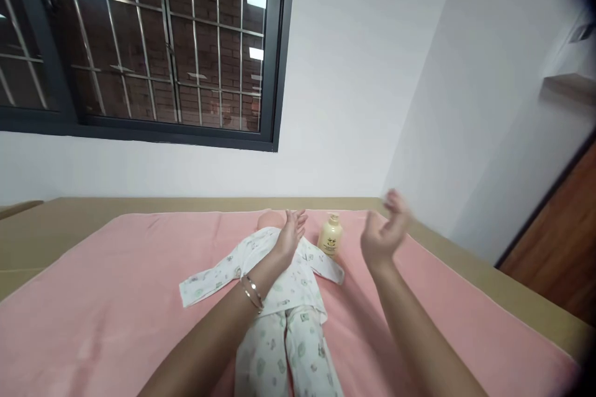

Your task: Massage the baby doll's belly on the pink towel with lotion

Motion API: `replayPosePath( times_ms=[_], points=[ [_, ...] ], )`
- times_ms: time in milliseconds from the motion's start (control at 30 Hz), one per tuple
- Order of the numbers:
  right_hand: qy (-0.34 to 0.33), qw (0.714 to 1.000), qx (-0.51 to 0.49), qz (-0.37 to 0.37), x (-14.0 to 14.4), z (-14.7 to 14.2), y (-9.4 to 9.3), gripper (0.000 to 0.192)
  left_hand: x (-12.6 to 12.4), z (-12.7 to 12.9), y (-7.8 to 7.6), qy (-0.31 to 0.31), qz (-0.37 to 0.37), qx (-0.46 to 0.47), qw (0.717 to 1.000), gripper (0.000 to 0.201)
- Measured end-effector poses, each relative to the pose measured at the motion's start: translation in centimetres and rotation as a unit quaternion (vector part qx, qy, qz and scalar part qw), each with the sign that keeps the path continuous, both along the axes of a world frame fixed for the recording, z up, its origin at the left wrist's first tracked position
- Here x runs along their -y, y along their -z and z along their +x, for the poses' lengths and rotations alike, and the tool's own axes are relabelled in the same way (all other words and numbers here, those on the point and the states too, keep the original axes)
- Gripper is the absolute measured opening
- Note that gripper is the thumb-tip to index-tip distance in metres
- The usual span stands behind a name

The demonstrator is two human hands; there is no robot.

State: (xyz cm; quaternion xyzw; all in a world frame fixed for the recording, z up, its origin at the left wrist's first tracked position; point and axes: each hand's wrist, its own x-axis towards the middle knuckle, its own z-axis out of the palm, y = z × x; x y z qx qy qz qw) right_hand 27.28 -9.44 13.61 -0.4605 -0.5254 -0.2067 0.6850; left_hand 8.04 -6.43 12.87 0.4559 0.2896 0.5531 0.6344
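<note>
A baby-sized figure, seemingly a doll, lies on its back with its smooth round head [269, 219] at the far end. It is dressed in a white patterned long-sleeved top [293, 282] and matching trousers [305, 353]. Above its chest is my left hand [292, 234], fingers stretched out and nothing in them; it hides part of the head and top. Two thin bracelets [251, 293] circle that wrist. My right hand [384, 237] is raised to the right, blurred, thumb apart from the bent fingers, holding nothing. Between the hands stands a yellow pump bottle [330, 236], touched by neither.
A pink sheet [116, 298] covers a tan padded surface [60, 217] that meets a white wall [344, 87]. Over it is a dark-framed window [274, 62] with metal bars. At the right are a brown wooden panel [559, 248] and a small shelf [570, 87].
</note>
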Motion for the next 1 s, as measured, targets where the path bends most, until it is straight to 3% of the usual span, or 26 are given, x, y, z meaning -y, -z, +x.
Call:
replayPosePath(
  times_ms=[100, 200, 333, 400, 567, 700, 767, 833, 933, 1000],
  points=[
    [-0.044, 0.991, 0.039, -0.118, -2.5, -0.9, 1.1, 0.042, -2.1, 2.7, -0.8, 0.051, -0.103, 0.108, 0.987, 0.071],
    [-0.058, 0.954, 0.075, -0.283, -4.6, -2.4, 1.7, 0.047, -4.5, 4.6, -1.3, 0.060, -0.172, 0.158, 0.971, 0.079],
    [-0.004, 0.883, 0.086, -0.462, -5.0, -3.9, 0.3, 0.046, -6.5, 6.0, -0.8, 0.053, -0.181, 0.163, 0.969, 0.082],
    [0.023, 0.853, 0.108, -0.510, -4.6, -4.3, -0.8, 0.038, -6.7, 6.7, -0.3, 0.055, -0.177, 0.164, 0.969, 0.079],
    [0.068, 0.825, 0.098, -0.553, -4.4, -4.1, -2.5, 0.035, -5.3, 7.6, 0.7, 0.075, -0.205, 0.185, 0.958, 0.059],
    [0.060, 0.832, 0.064, -0.548, -5.1, -3.1, -2.5, 0.049, -2.3, 4.9, 0.2, 0.143, -0.289, 0.155, 0.934, 0.051],
    [0.024, 0.831, 0.076, -0.551, -5.1, -3.0, -2.6, 0.053, -0.5, 2.6, -0.2, 0.182, -0.323, 0.112, 0.922, 0.052],
    [-0.016, 0.832, 0.096, -0.546, -4.4, -3.5, -2.9, 0.055, 1.1, 0.2, -0.7, 0.194, -0.296, 0.116, 0.928, 0.054],
    [-0.056, 0.860, 0.108, -0.496, -2.1, -5.4, -3.3, 0.060, 2.9, -2.3, -1.5, 0.159, -0.294, 0.147, 0.931, 0.052],
    [-0.126, 0.877, 0.124, -0.447, -0.3, -7.2, -3.3, 0.065, 3.9, -3.3, -2.4, 0.133, -0.307, 0.172, 0.927, 0.048]
  ],
)
